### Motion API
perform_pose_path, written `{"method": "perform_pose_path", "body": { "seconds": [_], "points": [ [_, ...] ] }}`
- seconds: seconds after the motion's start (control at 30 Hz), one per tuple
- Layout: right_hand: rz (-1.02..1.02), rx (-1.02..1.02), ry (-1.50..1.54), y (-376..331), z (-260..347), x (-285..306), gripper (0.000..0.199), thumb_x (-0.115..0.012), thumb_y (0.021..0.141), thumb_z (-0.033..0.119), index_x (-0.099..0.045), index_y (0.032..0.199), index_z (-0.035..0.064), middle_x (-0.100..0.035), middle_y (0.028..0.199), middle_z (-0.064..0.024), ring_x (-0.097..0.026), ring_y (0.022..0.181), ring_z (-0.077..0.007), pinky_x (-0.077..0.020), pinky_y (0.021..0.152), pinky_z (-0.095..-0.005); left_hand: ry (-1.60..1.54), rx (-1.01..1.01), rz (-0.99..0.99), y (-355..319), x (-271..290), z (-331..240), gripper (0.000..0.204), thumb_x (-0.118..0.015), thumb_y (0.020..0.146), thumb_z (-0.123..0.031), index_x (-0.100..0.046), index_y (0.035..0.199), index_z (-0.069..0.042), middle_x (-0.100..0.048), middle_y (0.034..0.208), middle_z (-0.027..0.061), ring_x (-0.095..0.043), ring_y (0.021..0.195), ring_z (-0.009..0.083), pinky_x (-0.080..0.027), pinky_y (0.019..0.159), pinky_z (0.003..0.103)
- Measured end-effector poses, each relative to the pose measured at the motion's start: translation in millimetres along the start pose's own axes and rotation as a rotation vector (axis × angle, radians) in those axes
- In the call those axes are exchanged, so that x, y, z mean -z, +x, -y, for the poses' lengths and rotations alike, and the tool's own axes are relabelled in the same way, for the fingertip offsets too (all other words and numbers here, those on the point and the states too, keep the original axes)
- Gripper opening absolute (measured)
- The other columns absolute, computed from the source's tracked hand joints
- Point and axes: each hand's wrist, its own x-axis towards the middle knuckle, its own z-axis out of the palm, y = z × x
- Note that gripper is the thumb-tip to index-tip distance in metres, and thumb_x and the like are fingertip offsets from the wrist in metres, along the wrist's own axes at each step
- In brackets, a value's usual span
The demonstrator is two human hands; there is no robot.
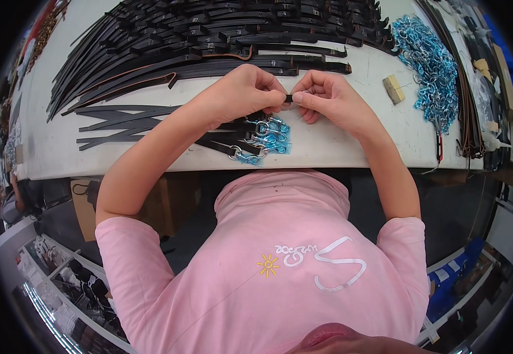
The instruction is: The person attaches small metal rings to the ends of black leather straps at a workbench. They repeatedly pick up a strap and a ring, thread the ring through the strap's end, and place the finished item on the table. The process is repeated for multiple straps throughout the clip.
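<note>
My left hand (259, 93) and my right hand (329, 99) meet over the table, fingers pinched together. Between the fingertips shows a small black strip (289, 98), held from both sides; most of it is hidden by the fingers. Just below my left hand lie several black straps (121, 125), crossing one another on the white table. Metal snap hooks in blue film (271, 137) sit at their right ends.
A large pile of black straps (221, 35) covers the far side. To the right are a heap of blue-wrapped metal hooks (426, 65), a yellowish block (394, 89), a red-and-black tool (439, 144) and long brown straps (472, 127). The white table's near edge (168, 171) runs before me.
</note>
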Motion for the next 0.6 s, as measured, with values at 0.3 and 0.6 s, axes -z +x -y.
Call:
{"method": "perform_pose_path", "body": {
  "seconds": [0.3,0.6],
  "points": [
    [0.001,-0.004,-0.002,-1.2,1.0,-0.4,0.017,-0.065,0.093,0.019,-0.062,0.094,0.0018,-0.063,0.078,-0.0023,-0.061,0.068,-0.0080,-0.0523,0.065,-0.0227,0.050,0.001,0.016,-1.6,0.6,1.1,0.021,-0.062,0.086,-0.015,-0.068,0.096,0.003,-0.066,0.078,0.0033,-0.060,0.073,0.0079,-0.047,0.070,0.020],
    [0.023,0.008,-0.017,-0.6,-2.2,1.2,0.017,-0.065,0.093,0.019,-0.061,0.097,0.0026,-0.063,0.080,-0.0013,-0.061,0.069,-0.0060,-0.0524,0.065,-0.0210,0.051,-0.023,-0.001,-3.1,-2.3,4.1,0.022,-0.063,0.088,-0.018,-0.068,0.098,0.002,-0.066,0.079,0.0027,-0.059,0.074,0.0059,-0.046,0.070,0.020]
  ]
}}
